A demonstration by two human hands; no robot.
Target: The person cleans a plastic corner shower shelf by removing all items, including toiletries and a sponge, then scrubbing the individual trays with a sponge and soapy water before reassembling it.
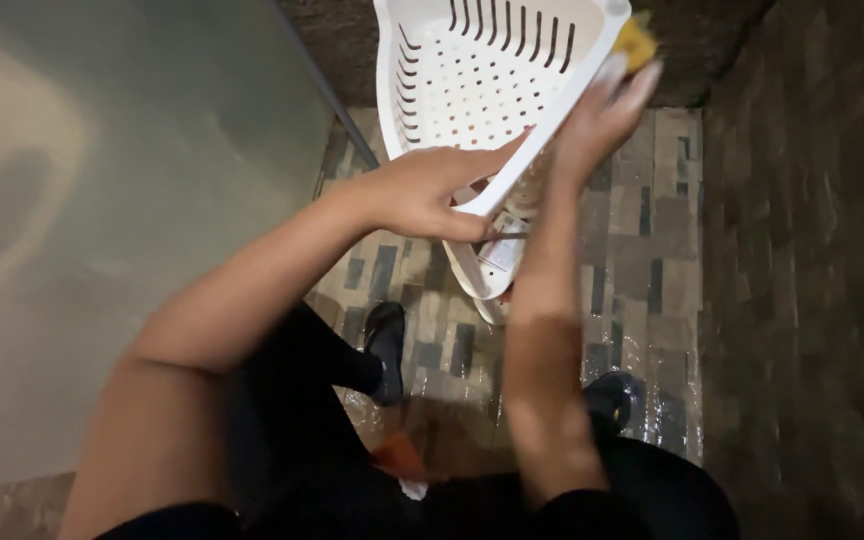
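Right, keep your left hand (432, 190) clamped on the white slotted basket's (482, 80) lower rim, held up over the wet tiled floor (642, 250), while your right hand (602, 115) pinches the yellow sponge (635, 42) along its edge.

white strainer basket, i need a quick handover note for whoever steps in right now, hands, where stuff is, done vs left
Left hand: grips the lower rim of the white strainer basket, holding it tilted up off the wet tiled floor.
Right hand: presses a yellow sponge against the basket's upper right edge.
A second white plastic piece hangs just below the basket, behind the right forearm.
Done: basket lifted, sponge on the rim. How much is already scrubbed cannot be told.
Left: likely the rest of the rim and the slotted inside.
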